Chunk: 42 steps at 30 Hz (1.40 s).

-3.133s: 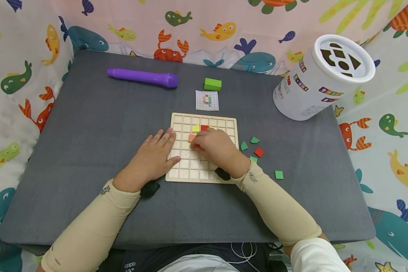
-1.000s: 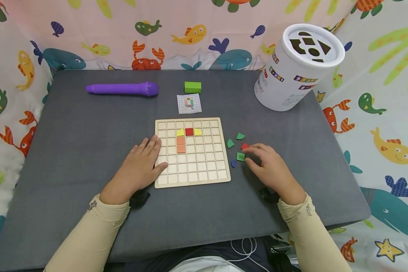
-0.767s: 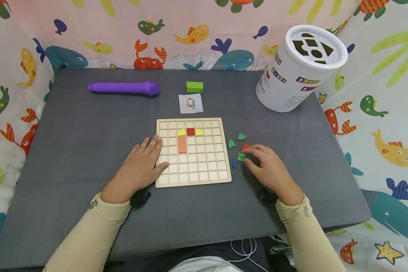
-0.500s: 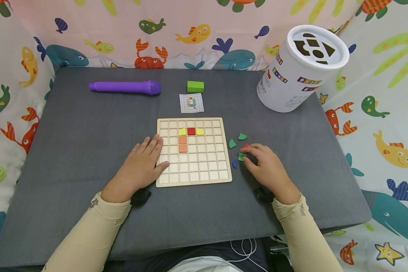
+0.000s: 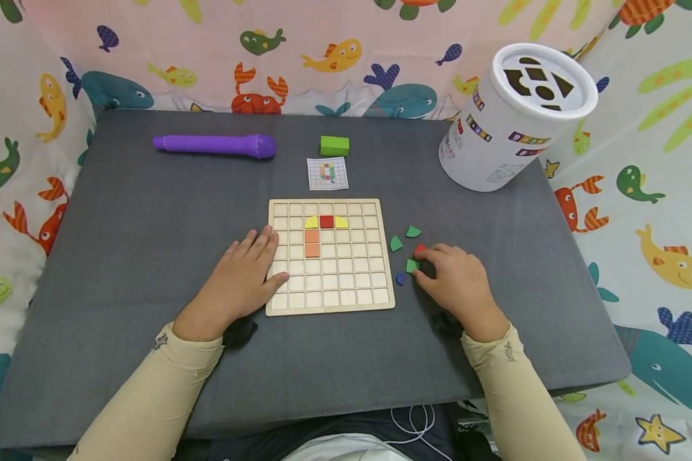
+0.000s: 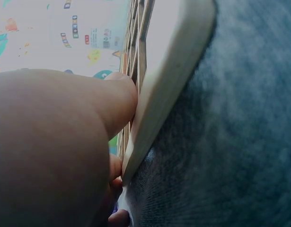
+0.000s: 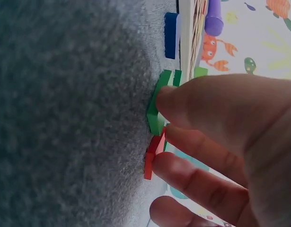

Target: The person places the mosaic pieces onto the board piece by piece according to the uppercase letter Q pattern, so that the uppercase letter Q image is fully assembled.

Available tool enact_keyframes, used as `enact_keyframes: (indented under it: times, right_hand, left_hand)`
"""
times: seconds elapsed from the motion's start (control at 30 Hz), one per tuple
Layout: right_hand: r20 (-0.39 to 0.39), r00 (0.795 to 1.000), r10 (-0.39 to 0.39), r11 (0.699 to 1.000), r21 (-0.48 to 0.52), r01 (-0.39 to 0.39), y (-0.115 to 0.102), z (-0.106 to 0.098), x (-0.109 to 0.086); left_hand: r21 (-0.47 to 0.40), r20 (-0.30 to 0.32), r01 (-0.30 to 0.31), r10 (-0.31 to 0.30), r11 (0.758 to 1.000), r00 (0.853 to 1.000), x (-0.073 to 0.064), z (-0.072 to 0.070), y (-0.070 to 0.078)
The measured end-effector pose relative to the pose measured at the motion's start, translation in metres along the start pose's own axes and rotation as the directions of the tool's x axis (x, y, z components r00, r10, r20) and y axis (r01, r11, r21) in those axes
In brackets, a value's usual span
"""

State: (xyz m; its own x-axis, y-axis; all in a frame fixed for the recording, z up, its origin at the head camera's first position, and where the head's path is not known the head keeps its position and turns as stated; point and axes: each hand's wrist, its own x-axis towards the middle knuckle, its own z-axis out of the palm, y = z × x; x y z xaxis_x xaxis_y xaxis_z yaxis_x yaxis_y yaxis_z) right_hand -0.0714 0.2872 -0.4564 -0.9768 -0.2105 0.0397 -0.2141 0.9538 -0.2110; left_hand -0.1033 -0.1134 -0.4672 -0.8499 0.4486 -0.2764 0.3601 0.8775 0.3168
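A square wooden grid board [image 5: 329,301] lies on the grey cloth. On it sit two yellow pieces [image 5: 312,222], a red square tile [image 5: 326,221] and two orange square tiles [image 5: 312,235]. My left hand [image 5: 236,282] rests flat along the board's left edge, thumb on the grid. To the right of the board, my right hand [image 5: 458,278] is lowered with bent, spread fingers. Its thumb touches a green square tile [image 7: 156,113]; a fingertip touches a loose red tile [image 7: 152,153]. Two green quarter-round pieces [image 5: 413,231] and a rounded blue piece [image 5: 400,278] lie close by.
Behind the board are a small pattern card [image 5: 327,174], a green block [image 5: 334,146] and a purple microphone-shaped stick [image 5: 214,145]. A tall white tub [image 5: 510,121] with a shape-slotted lid stands at the back right. Patterned curtains [image 5: 334,38] hang round the table.
My right hand was over the board about three seconds ago and has moved right to the loose tiles. A second orange tile now shows on the grid. My left hand stays at the board's edge.
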Motion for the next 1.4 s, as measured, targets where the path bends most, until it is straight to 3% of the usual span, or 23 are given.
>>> enact_keyframes:
  times: [0.37,0.53,0.63,0.83,1.2,1.4]
  right_hand:
    - [0.021,0.998,-0.054,0.998,-0.013,0.054,0.002,-0.002,0.002]
    - [-0.025,0.998,-0.052,0.998,-0.020,0.052,0.006,-0.004,-0.006]
    - [-0.066,0.994,-0.086,0.996,-0.014,0.085,0.007,-0.002,-0.006]
    - [-0.120,0.983,-0.136,0.991,0.001,0.138,0.002,0.000,0.002]
    - [-0.138,0.978,-0.159,0.987,0.006,0.161,-0.003,-0.003,0.011]
    - [-0.093,0.977,-0.192,0.981,0.012,0.193,-0.021,-0.008,0.027]
  left_hand:
    - [-0.002,0.013,-0.005,0.005,1.000,1.000,0.002,0.001,0.002]
    - [-0.014,0.016,-0.043,0.043,0.999,0.999,0.007,0.003,0.006]
    - [-0.010,0.019,-0.036,0.036,0.999,0.999,0.007,0.003,0.006]
    - [0.008,0.010,-0.012,0.012,1.000,1.000,0.002,0.001,-0.001]
    - [-0.003,0.023,0.004,-0.004,1.000,1.000,-0.003,-0.002,-0.005]
    - [-0.015,0.028,-0.001,0.002,1.000,1.000,-0.002,-0.003,-0.001]
